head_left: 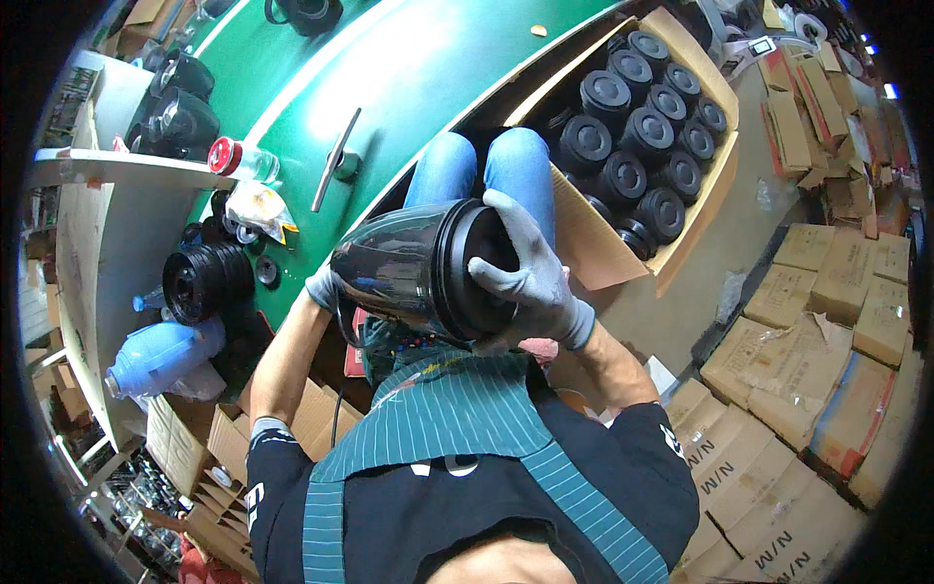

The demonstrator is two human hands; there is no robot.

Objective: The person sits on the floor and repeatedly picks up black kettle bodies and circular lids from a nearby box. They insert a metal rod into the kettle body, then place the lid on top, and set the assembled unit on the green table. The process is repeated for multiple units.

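Vessel [389,268], dark and glossy, lies sideways just beyond striped apron [438,419], gloved right hand [533,273] clasping its wide end, gloved left hand [322,287] at narrower end, closure hidden, can't tell; farther from apron, metal bar [336,161] over green table [409,58] ahead-left, open carton [605,251] of black-lidded containers [648,129] ahead-right.

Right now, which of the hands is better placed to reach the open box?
Probably the right hand: it's nearer the box, which stands on that side. The left hand is farther, and both are on the black container.
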